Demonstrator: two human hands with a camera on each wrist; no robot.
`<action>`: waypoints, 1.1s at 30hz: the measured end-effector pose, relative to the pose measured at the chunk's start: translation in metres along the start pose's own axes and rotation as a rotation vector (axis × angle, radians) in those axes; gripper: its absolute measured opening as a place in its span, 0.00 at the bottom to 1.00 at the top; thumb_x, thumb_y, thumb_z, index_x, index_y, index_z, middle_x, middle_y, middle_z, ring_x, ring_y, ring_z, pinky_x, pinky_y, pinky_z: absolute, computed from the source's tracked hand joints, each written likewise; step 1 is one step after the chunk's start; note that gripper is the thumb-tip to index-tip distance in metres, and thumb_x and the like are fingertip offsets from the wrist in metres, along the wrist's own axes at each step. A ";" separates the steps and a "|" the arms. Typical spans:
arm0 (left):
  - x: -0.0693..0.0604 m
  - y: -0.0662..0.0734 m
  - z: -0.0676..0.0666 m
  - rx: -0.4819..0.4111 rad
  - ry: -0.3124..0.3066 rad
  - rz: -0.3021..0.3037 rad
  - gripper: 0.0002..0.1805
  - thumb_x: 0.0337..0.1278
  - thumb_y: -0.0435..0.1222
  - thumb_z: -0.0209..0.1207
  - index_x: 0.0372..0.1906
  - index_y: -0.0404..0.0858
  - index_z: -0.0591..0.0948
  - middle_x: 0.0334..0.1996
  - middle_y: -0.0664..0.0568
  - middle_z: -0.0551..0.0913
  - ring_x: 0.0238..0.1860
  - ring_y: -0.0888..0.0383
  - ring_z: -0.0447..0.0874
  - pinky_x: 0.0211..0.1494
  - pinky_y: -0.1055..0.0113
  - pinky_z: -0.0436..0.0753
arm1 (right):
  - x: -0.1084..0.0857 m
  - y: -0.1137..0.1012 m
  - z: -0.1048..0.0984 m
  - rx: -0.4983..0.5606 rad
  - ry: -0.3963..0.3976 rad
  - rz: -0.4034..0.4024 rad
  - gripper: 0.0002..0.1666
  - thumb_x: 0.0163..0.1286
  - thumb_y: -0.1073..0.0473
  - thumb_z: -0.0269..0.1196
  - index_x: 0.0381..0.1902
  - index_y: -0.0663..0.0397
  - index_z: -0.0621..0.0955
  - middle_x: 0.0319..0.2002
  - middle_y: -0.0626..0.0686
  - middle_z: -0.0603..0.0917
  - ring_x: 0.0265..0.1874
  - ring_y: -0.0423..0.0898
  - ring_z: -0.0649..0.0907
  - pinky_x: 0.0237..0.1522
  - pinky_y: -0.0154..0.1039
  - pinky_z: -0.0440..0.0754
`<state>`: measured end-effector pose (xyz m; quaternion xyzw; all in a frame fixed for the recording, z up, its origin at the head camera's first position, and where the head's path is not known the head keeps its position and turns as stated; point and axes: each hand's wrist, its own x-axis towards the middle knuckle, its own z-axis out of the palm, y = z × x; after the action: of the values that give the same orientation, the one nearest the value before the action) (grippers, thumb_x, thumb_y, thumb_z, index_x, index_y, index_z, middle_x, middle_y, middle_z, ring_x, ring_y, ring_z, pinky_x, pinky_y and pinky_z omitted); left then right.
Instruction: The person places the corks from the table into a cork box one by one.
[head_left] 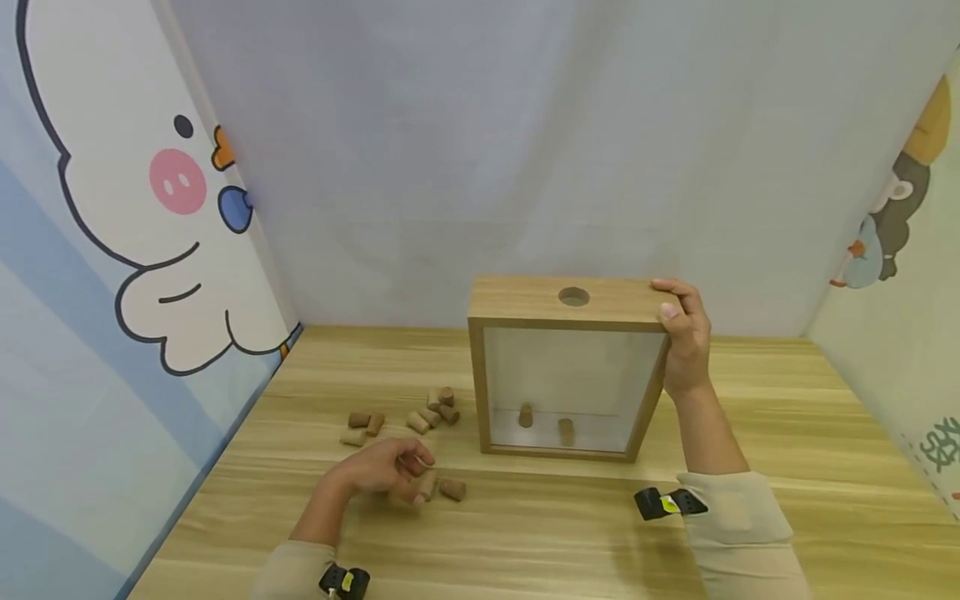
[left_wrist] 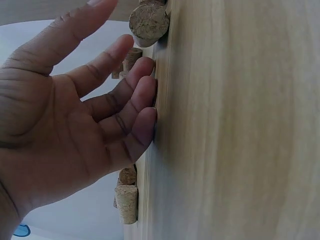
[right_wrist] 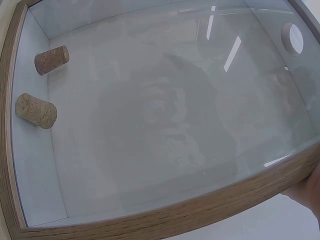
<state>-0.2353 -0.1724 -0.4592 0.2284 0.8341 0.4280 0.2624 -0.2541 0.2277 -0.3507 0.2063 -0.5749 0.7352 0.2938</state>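
Note:
A wooden shadow box [head_left: 517, 302] with a clear front and a round hole [head_left: 573, 297] in its top stands upright on the table. My right hand [head_left: 687, 346] grips its upper right corner, thumb on the top face. Two corks rest on the box's floor, a darker cork [right_wrist: 52, 60] and a lighter cork [right_wrist: 36, 111]. Low over the table, my left hand [head_left: 381, 468] has its thumb and fingers apart around a light cork [head_left: 428, 485]. In the left wrist view a cork [left_wrist: 148, 23] lies just past the fingertips, and nothing is pinched. Another cork [head_left: 452, 490] lies beside it.
Left of the box lies a group of several corks [head_left: 431, 417]. Farther left is a smaller group of corks [head_left: 362, 422]. The wooden table [head_left: 540, 533] meets a pale curtain [head_left: 570, 150] at the back, with cartoon-printed panels [head_left: 127, 250] at the sides.

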 end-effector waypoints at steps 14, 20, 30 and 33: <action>0.003 0.003 0.002 0.081 -0.014 0.021 0.20 0.37 0.30 0.71 0.40 0.36 0.77 0.29 0.48 0.75 0.31 0.56 0.71 0.35 0.63 0.72 | -0.001 0.003 0.001 -0.008 0.010 -0.003 0.18 0.62 0.57 0.49 0.49 0.54 0.77 0.46 0.56 0.71 0.43 0.49 0.69 0.43 0.44 0.63; 0.002 0.010 -0.004 0.091 -0.004 0.031 0.20 0.39 0.31 0.71 0.41 0.37 0.77 0.31 0.49 0.76 0.34 0.53 0.74 0.38 0.59 0.73 | 0.003 0.002 0.000 -0.013 0.017 -0.026 0.18 0.62 0.58 0.49 0.48 0.54 0.77 0.46 0.55 0.72 0.44 0.49 0.69 0.44 0.44 0.62; -0.003 0.024 -0.013 -0.011 0.037 0.064 0.20 0.45 0.33 0.69 0.45 0.35 0.76 0.37 0.48 0.78 0.43 0.50 0.76 0.43 0.57 0.76 | 0.003 0.002 0.000 -0.009 0.024 -0.011 0.17 0.62 0.57 0.49 0.47 0.52 0.77 0.46 0.55 0.71 0.44 0.49 0.70 0.43 0.44 0.63; -0.007 0.027 -0.014 -0.071 0.049 0.083 0.21 0.48 0.32 0.67 0.48 0.32 0.75 0.39 0.46 0.78 0.44 0.48 0.76 0.43 0.57 0.77 | 0.003 0.000 0.000 -0.027 0.025 0.004 0.17 0.62 0.58 0.48 0.47 0.51 0.78 0.46 0.55 0.71 0.44 0.49 0.69 0.44 0.44 0.62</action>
<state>-0.2343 -0.1704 -0.4277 0.2429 0.8143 0.4734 0.2319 -0.2564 0.2280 -0.3490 0.1919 -0.5815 0.7304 0.3025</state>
